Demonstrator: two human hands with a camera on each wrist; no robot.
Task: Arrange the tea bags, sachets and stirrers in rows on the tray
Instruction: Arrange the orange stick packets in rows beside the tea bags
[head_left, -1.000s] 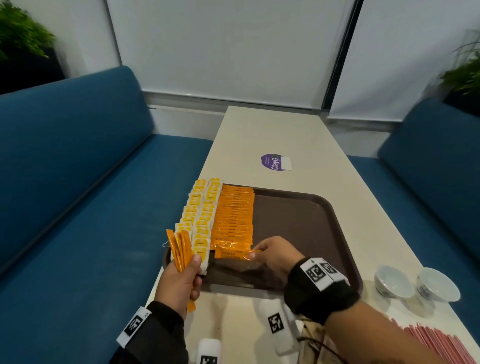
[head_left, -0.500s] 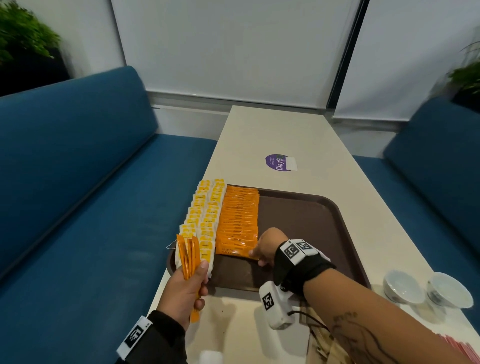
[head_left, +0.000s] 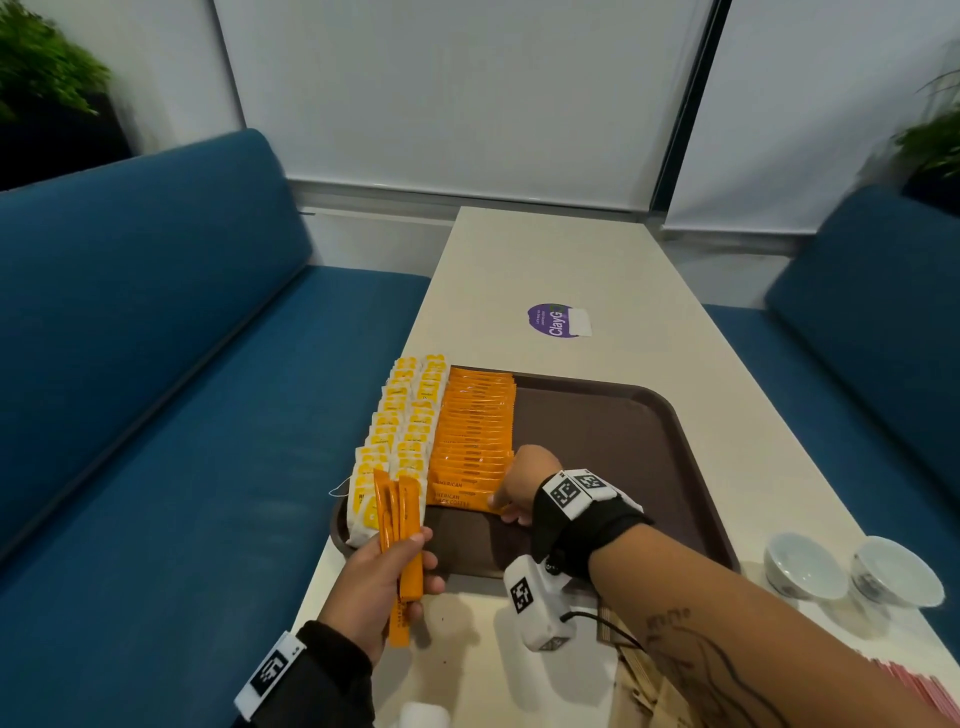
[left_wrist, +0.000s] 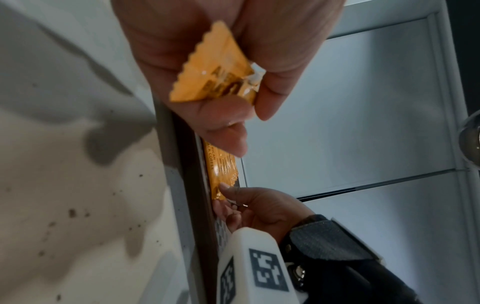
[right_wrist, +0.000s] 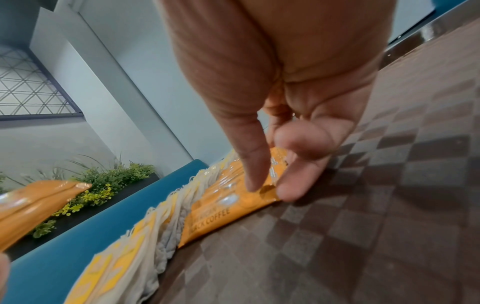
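On the brown tray (head_left: 597, 447), from its left: two rows of tea bags (head_left: 400, 431), one row of orange sachets (head_left: 475, 441). Left hand (head_left: 376, 582) grasps three sachets (head_left: 397, 525); right hand (head_left: 522, 480) pinches the nearest sachet (right_wrist: 228, 209), its "BLACK COFFEE" print plainest at the right wrist.

The left hand (head_left: 382, 577) is raised near the body, fingers curled, its grip closed round a few upright orange sachets (head_left: 399, 525). The right arm reaches forward, wrist bent; the right hand (head_left: 522, 480) pinches the nearest laid sachet (right_wrist: 228, 207) between thumb and fingertips (right_wrist: 291, 190).
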